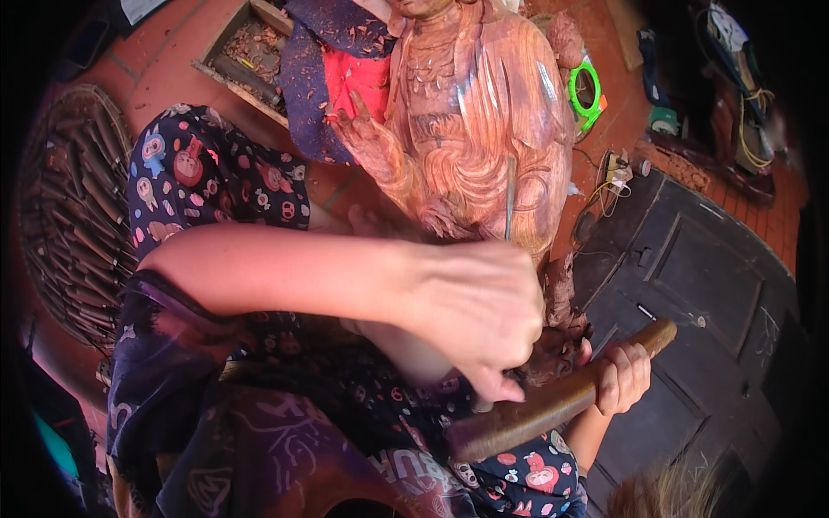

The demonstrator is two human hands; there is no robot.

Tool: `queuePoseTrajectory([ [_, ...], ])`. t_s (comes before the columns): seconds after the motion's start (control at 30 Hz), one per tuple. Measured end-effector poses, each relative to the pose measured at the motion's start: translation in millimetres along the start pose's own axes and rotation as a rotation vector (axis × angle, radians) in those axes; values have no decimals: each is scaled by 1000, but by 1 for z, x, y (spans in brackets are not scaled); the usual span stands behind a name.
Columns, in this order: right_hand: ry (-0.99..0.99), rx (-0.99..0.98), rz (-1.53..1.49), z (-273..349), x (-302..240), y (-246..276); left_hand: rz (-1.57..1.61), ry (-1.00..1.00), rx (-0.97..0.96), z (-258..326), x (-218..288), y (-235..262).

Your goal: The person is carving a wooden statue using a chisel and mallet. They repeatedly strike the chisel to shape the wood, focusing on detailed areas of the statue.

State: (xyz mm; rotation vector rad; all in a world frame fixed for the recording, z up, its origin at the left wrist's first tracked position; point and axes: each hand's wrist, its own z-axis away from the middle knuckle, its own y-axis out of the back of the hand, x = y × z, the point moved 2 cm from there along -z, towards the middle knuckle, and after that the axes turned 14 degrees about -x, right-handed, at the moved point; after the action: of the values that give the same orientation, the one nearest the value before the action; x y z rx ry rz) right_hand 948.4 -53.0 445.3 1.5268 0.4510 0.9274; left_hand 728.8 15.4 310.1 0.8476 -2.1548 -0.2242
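Observation:
A carved reddish wooden statue of a robed figure (pixel 475 129) lies in front of me, one carved hand raised at its left side. My left hand (pixel 484 311) is closed in a fist at the statue's lower part, round a chisel (pixel 509 198). The narrow metal blade points away from me, over the carved robe folds; the handle is mostly hidden in my fist. At the lower right, my right hand (pixel 622 380) wraps round a wooden mallet (pixel 535 416) shaped like a thick club. Its broad end lies over my lap, just below my left fist.
A round woven basket (pixel 114 102) of many chisels stands at the left. Beyond it are a wooden box (pixel 231 97) with shavings and dark and red cloths (pixel 302 95). A green ring (pixel 585 121) lies beside the statue. At the right is a dark panelled board (pixel 708 276).

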Motion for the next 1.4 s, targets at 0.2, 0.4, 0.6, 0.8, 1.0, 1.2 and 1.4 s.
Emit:
queuePoseTrajectory([
  [0.2,-6,3,-39,-1,-2,1,86,-16,-15,2,-1,-4],
  [0.4,-10,0,-44,0,-6,4,94,-13,1,4,-1,-4],
  [0.6,54,-59,-57,4,-4,9,47,-22,-40,4,2,-5],
  [0.8,66,-74,-60,3,-3,7,106,-31,-25,6,-4,1],
  [1.0,-31,-77,33,3,-8,12,130,-47,36,4,0,11],
  [1.2,15,40,25,6,0,-2,118,-29,46,6,-5,4],
  [1.4,6,14,61,5,3,6,78,-34,60,1,-4,8],
])
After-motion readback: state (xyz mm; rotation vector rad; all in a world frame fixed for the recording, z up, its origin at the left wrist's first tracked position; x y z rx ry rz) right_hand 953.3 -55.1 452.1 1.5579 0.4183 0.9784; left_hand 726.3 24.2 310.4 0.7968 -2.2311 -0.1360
